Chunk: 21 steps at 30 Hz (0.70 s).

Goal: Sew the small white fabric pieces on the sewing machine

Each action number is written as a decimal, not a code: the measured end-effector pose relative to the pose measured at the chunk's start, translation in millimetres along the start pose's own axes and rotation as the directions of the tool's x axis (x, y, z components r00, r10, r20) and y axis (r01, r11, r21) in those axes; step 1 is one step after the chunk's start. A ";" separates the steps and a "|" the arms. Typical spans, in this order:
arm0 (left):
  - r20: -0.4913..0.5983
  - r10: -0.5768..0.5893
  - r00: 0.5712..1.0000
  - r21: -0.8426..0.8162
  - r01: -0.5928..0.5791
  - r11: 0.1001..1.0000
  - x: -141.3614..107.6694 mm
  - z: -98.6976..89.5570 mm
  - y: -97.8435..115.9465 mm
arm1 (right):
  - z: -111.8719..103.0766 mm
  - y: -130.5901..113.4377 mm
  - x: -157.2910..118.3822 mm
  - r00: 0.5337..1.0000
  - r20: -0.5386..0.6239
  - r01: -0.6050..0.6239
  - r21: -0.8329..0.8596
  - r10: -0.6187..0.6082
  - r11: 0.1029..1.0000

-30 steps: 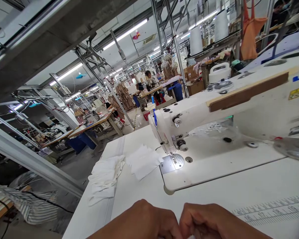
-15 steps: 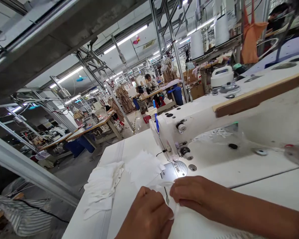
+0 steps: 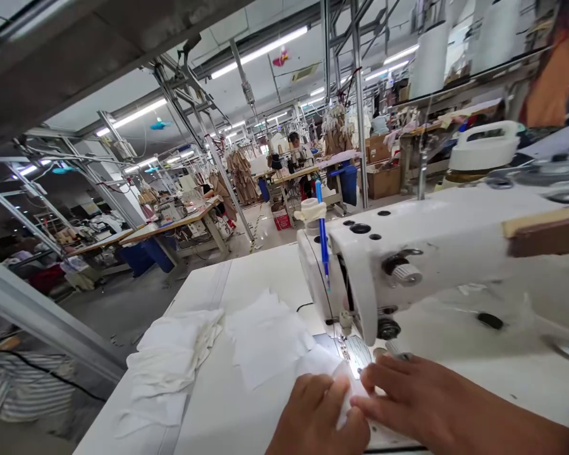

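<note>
A piece of white fabric (image 3: 323, 360) lies just in front of the sewing machine's needle plate (image 3: 359, 355). My left hand (image 3: 320, 414) grips its near edge, fingers curled. Close beside it, my right hand (image 3: 398, 392) pinches the same fabric, fingertips near the presser foot (image 3: 345, 349). The white sewing machine (image 3: 436, 253) stands beyond and to the right, with a blue pen (image 3: 323, 243) upright on its head. Left of my hands lie a flat white fabric piece (image 3: 268, 338) and a folded pile of white fabric (image 3: 173, 354). My fingers partly hide the held piece.
A wooden-edged brown strip (image 3: 547, 234) sits on the machine arm. Behind stand a white-handled jug (image 3: 483, 151) and large thread cones (image 3: 429, 60). A metal post (image 3: 52, 322) slants along the left. Farther off, a person (image 3: 294, 140) sits among other worktables.
My hands have moved with the fabric toward the needle, and it now lies flatter by the presser foot. The view has shifted closer to the machine head.
</note>
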<state>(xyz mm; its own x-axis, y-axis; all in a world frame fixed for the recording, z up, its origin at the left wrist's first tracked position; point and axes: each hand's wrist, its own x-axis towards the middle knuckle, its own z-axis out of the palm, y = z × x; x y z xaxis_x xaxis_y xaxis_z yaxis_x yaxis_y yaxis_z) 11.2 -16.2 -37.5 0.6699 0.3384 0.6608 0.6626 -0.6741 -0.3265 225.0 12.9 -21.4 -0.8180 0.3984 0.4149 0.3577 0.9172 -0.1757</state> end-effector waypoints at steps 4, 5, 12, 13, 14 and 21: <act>-0.023 0.001 1.000 0.072 0.001 0.997 0.2 10.0 -1.6 | 3.2 8.4 0.2 0.996 -0.079 0.025 -0.139 -0.036 0.990; -0.028 0.006 1.000 0.083 -0.004 0.997 1.0 12.0 -2.7 | 3.2 11.3 1.4 0.996 -0.080 0.025 -0.158 -0.039 0.987; -0.051 -0.058 0.997 0.072 0.062 0.995 13.4 18.0 -10.6 | -0.4 17.1 9.7 0.969 -0.053 -0.236 0.121 0.243 0.964; -0.045 -0.058 0.997 0.071 0.061 0.996 14.7 17.7 -12.3 | -1.5 15.9 10.7 0.961 -0.064 -0.255 0.160 0.268 0.954; -0.037 -0.057 0.998 0.066 0.059 0.996 15.4 17.2 -14.0 | -2.8 14.7 11.5 0.959 -0.075 -0.257 0.178 0.274 0.950; 0.155 -0.107 0.982 -0.122 0.127 0.984 6.5 21.4 -22.0 | -3.9 10.5 14.5 0.955 -0.096 -0.269 0.118 0.280 0.956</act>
<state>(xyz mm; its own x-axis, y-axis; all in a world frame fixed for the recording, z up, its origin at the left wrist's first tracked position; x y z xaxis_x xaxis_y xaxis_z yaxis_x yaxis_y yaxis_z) 8.1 14.8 -40.5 0.6388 0.5066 0.5790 0.6964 -0.7007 -0.1552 218.6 28.2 -13.7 -0.6375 0.6373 0.4329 0.5084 0.7702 -0.3852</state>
